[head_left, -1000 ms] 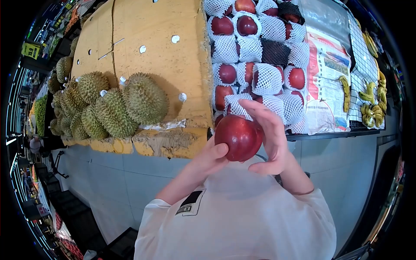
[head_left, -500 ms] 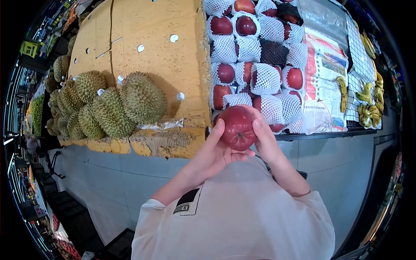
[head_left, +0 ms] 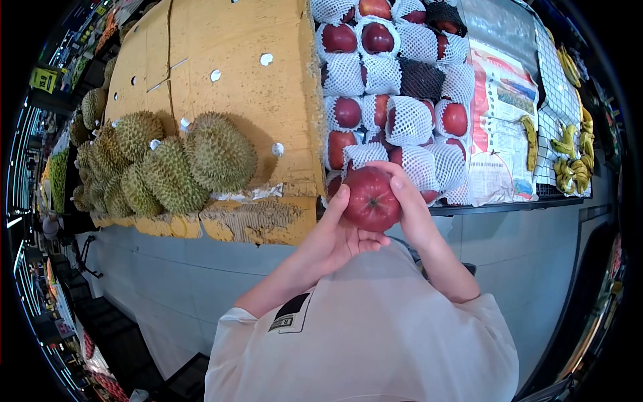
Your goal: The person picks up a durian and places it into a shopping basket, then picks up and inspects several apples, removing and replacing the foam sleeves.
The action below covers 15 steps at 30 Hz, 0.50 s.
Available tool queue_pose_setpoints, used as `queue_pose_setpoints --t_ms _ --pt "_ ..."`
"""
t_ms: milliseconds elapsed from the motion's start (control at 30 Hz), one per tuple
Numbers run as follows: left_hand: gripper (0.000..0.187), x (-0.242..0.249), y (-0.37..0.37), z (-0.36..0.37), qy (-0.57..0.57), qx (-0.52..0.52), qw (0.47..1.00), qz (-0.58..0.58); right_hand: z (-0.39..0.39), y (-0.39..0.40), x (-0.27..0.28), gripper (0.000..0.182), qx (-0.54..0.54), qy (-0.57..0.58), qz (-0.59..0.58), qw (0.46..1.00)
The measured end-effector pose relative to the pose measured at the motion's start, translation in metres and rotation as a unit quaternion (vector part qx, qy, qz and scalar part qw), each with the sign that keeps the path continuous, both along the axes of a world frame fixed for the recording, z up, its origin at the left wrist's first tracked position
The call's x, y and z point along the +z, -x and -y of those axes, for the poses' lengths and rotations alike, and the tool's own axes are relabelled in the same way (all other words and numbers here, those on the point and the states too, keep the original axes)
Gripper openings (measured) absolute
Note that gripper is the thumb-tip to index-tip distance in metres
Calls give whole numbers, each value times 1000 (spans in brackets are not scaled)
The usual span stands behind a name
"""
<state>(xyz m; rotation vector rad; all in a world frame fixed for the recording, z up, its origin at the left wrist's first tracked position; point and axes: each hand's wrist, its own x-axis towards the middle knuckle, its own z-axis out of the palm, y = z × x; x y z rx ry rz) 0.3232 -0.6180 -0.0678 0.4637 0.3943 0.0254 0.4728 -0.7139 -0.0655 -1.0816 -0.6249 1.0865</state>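
Observation:
A large dark red apple (head_left: 370,199) is held between both my hands in front of my chest, its dimpled end turned up toward me. My left hand (head_left: 338,238) cups it from the left and below, the thumb against its side and the other fingers curled underneath. On the opposite side, my right hand (head_left: 410,208) grips it with the thumb near the top and fingers behind. Just beyond lie rows of red apples (head_left: 377,38), many wrapped in white foam nets (head_left: 410,120), a few in black nets (head_left: 422,79).
Several spiky durians (head_left: 221,153) sit on yellow cardboard (head_left: 248,87) at the left. Right of the apples are newspaper sheets (head_left: 499,127) with a single banana (head_left: 530,142), then a wire grid (head_left: 556,87) and banana bunches (head_left: 571,175). The stand's dark front edge (head_left: 495,208) borders the tiled floor.
The apple has turned slightly in my hands, so its dimple now sits higher and more central. My left fingers have shifted a little beneath it.

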Motion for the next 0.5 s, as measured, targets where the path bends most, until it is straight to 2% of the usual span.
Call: queue_pose_setpoints --t_ms 300,500 --pt "84 -6 2 1 34 -20 999 -3 0 -2 -2 37 13 1 -56 998" --pt "81 -3 2 2 18 -19 1000 10 1 -2 1 37 22 -13 5 1000"
